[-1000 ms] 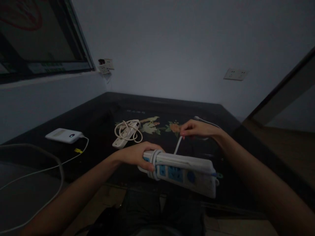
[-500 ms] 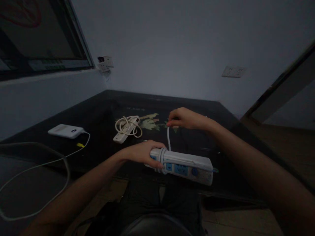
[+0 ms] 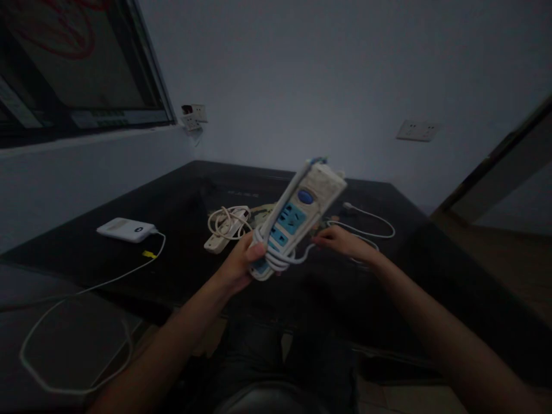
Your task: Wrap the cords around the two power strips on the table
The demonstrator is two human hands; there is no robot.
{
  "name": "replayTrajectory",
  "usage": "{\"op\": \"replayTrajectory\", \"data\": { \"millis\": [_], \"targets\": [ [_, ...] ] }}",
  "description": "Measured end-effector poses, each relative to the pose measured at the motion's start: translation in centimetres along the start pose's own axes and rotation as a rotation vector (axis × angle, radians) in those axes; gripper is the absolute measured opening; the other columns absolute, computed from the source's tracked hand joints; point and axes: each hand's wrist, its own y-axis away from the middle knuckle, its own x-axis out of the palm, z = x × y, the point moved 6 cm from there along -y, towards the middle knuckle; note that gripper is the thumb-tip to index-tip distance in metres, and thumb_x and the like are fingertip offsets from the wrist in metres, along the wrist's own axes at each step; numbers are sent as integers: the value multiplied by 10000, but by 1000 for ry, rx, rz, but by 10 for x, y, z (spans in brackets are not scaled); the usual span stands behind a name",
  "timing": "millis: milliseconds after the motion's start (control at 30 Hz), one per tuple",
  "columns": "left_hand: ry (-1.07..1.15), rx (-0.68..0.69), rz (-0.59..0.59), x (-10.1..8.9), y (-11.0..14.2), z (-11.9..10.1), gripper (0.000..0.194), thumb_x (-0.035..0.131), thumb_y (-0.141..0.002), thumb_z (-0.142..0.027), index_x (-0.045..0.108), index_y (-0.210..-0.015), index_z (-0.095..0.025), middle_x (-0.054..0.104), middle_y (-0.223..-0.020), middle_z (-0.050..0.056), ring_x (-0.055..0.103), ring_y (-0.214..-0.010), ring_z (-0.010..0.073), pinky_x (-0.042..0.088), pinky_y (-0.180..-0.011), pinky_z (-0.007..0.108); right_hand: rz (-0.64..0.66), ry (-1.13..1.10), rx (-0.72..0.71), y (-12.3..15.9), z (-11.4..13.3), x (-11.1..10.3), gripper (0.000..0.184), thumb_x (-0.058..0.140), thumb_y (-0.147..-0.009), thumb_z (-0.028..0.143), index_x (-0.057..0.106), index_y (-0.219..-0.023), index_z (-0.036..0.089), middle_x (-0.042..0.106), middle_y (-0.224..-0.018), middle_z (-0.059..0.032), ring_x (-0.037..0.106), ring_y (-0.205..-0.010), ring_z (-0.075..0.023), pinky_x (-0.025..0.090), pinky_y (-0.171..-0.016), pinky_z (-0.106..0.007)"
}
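My left hand (image 3: 241, 261) is closed around the lower end of a white power strip (image 3: 326, 183) with blue sockets and a blue switch. The strip is held up at a tilt, its far end raised to the right. Several turns of its white cord (image 3: 282, 261) wrap around the lower part, and one length runs along its side. To the right, my right hand (image 3: 342, 241) pinches the cord where it leaves the strip. Beyond that hand, the rest of the cord lies in a loop on the dark table, ending in a plug (image 3: 348, 206).
A second white power strip (image 3: 214, 242), its cord coiled on top, lies on the dark table (image 3: 172, 198). At the left is a white power bank (image 3: 126, 229) with a cable hanging over the table edge. Wall sockets (image 3: 417, 130) are at the back.
My left hand has turned the power strip from nearly level to steeply tilted, far end up. My right hand moved left across the strip's far side, then came back right and lower, still pinching the cord.
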Motion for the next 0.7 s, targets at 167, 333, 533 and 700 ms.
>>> {"op": "replayTrajectory", "data": {
  "millis": [167,333,533,700],
  "targets": [
    [318,-59,-187,-14,-2,11,547,688,-699,-510,601,-1071,-118,697,-849,94,605,-592,143,484,-485,229,-31,-72,30,42,-3,16,481,444,-864,537,607,-622,154,431,-546,29,374,-527,-100,292,-520,-240],
    [564,-121,-365,-28,-1,28,509,602,-801,-514,556,-1152,-148,694,-851,88,581,-542,120,453,-434,202,-124,-153,69,79,8,21,444,459,-857,521,589,-621,168,482,-544,22,437,-532,-113,346,-515,-231],
    [646,-169,-481,-38,-2,48,458,564,-841,-499,573,-1136,-149,688,-856,95,612,-573,130,484,-460,212,-312,-54,-25,130,50,18,315,530,-865,389,640,-645,192,624,-611,-14,576,-560,-135,434,-516,-217],
    [625,-227,-544,-42,0,58,391,584,-851,-424,566,-1130,-150,685,-814,75,627,-575,137,489,-463,217,-423,32,-172,153,83,17,227,573,-857,347,682,-705,218,623,-588,-6,591,-508,-117,432,-459,-190]
  ]
}}
